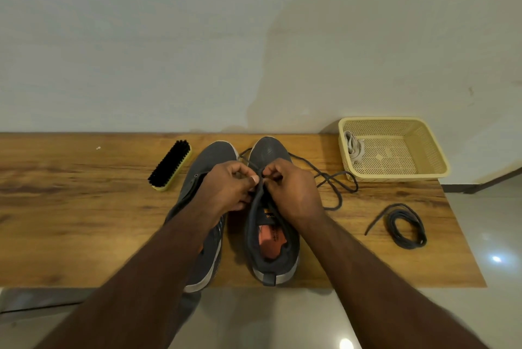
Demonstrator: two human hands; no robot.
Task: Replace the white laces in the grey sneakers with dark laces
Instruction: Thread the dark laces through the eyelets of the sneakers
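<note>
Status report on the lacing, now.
Left hand and right hand pinching dark lace over right sneaker. Left sneaker unlaced. Spare coiled lace waiting. White laces in basket. Nothing obstructing.

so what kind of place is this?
Probably a home, though nothing settles it: a wooden table against a plain wall, tiled floor, with a shoe brush and plastic basket beside the sneakers.

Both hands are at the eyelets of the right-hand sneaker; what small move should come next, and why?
Probably draw the dark lace further through the eyelet. The left hand and right hand pinch it over the sneaker, and long slack loops across the table towards the basket.
</note>
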